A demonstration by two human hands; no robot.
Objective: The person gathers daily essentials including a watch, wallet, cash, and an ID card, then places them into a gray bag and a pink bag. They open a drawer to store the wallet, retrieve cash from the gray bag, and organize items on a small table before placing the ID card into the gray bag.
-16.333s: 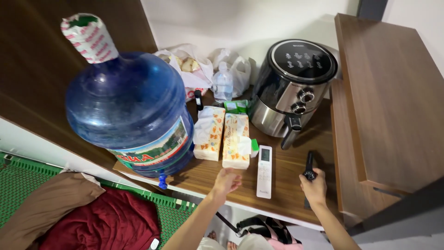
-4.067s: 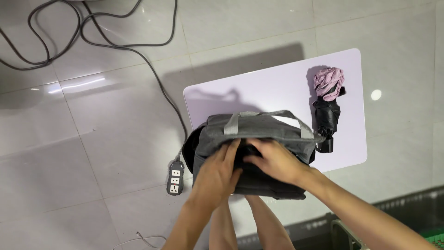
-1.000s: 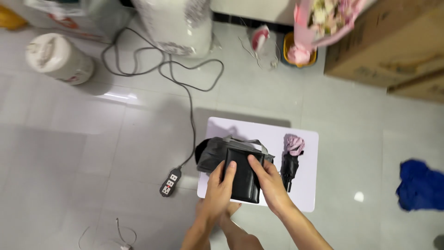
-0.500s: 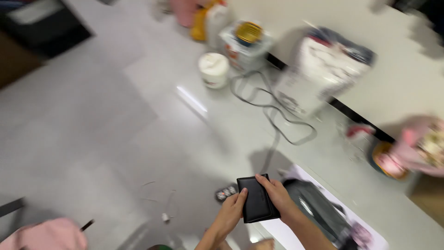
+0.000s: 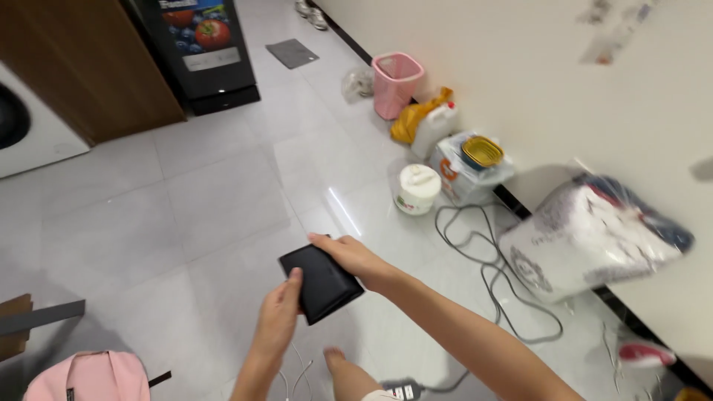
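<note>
White plastic-wrapped package [image 5: 594,238] against wall

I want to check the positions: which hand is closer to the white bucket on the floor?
Right. The right hand grips the black wallet on the side toward the white bucket; the left hand holds its lower edge, farther from the bucket.

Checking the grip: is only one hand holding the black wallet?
No, both the left hand and the right hand grip the black wallet.

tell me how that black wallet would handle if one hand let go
The black wallet looks flat and fairly stiff, keeping its shape between the left hand and right hand. It seems light. Its smooth cover could slip, and it might flop open at the fold.
</note>
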